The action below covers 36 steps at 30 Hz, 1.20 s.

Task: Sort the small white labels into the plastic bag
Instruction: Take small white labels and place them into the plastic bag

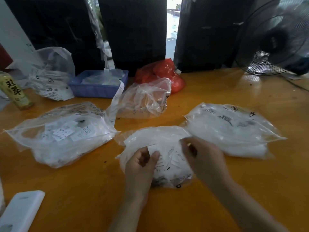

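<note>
A: Big yellow table (217,97), clear bags all over it, and the bag (155,138) that matters sits dead centre, labels (168,162) heaped on it.

B: The fan (274,39) (back right) worries me; if it blows, loose labels could scatter.

A: Left hand (140,166) low over the bag, thumb and fingers pinching one label (154,149) at its edge.

B: Right hand (204,158) hovers alongside, fingers curled, blurred; can't tell if its grip holds anything.

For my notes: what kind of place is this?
Probably a garment packing workshop: clear bags of size labels lie on an orange table, with a label strip and a standing fan.
</note>
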### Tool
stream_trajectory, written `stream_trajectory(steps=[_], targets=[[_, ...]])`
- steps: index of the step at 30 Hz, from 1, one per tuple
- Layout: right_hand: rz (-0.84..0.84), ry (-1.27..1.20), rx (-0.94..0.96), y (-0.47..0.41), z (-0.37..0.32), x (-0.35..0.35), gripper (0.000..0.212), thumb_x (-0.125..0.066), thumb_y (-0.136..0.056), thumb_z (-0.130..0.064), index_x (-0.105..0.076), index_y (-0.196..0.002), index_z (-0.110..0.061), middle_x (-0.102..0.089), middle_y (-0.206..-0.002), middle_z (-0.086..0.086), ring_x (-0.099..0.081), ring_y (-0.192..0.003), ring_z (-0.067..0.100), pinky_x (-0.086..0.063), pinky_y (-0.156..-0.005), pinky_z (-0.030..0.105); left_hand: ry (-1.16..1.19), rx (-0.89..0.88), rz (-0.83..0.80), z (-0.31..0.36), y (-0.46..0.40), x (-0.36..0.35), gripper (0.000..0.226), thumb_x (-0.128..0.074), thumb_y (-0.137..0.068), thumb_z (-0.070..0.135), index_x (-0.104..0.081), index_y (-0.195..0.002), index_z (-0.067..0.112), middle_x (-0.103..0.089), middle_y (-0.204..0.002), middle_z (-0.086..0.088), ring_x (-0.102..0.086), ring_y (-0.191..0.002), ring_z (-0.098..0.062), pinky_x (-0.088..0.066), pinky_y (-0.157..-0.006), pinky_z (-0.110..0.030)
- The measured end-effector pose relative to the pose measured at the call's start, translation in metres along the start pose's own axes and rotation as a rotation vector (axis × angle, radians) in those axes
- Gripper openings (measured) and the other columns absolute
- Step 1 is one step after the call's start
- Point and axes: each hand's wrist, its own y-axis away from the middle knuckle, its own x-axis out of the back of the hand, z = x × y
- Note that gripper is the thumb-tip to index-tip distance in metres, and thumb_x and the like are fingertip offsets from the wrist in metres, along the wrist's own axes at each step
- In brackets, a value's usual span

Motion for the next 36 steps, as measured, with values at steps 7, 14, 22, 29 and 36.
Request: stream_trajectory(steps=[7,14,22,29,36], targets=[[-0.144,0.641,-0.398,-0.082,0.107,0.057,0.025,-0.052,-0.103,-0.023,-0.072,-0.113,-0.014,-0.072,-0.110,0.011,-0.067,-0.094,0.032,-0.054,-0.079,0.036,0.011,-0.026,0.031,-0.015,0.005,0.004,0.022,-0.070,-0.099,0.036,-0.067,-0.113,0.053,-0.074,-0.101,0.016,-0.074,-0.094,-0.005,-0.062,-0.067,-0.025],[-0.171,0.642,-0.370,-0.085,0.119,0.049,0.021,-0.055,-0.094,-0.012,-0.073,-0.087,-0.017,-0.072,-0.084,0.006,-0.060,-0.067,0.024,-0.047,-0.055,0.031,-0.085,-0.052,-0.031,-0.019,0.007,0.009,0.021,-0.068,-0.101,0.031,-0.078,-0.101,0.050,-0.072,-0.104,0.028,-0.068,-0.096,0.003,-0.056,-0.070,-0.016],[0.035,0.383,-0.424,-0.078,0.109,0.073,0.035,-0.078,-0.088,-0.037,-0.066,-0.058,-0.023,-0.061,-0.054,-0.007,-0.057,-0.058,0.016,-0.034,-0.051,0.026,-0.089,-0.092,-0.058,-0.018,0.010,0.009,0.031,-0.067,-0.102,0.022,-0.077,-0.102,0.051,-0.070,-0.106,0.034,-0.064,-0.101,0.011,-0.052,-0.073,-0.007],[0.191,0.041,-0.445,-0.056,0.098,0.100,0.029,-0.063,-0.096,-0.040,-0.070,-0.079,-0.018,-0.064,-0.069,0.002,-0.057,-0.062,0.027,-0.044,-0.061,0.037,-0.030,-0.051,-0.095,-0.014,0.016,0.008,0.023,-0.056,-0.102,0.046,-0.078,-0.104,0.048,-0.073,-0.107,0.027,-0.069,-0.100,-0.003,-0.058,-0.073,-0.020],[-0.212,-0.656,-0.379,0.006,0.002,0.062,0.031,-0.068,-0.084,-0.049,-0.072,-0.084,-0.018,-0.054,-0.065,0.002,-0.047,-0.062,0.021,-0.041,-0.063,0.038,0.016,-0.032,-0.173,-0.016,0.021,0.010,0.047,-0.034,-0.112,0.052,-0.080,-0.109,0.043,-0.068,-0.126,0.007,-0.068,-0.113,-0.013,-0.061,-0.095,-0.038]])
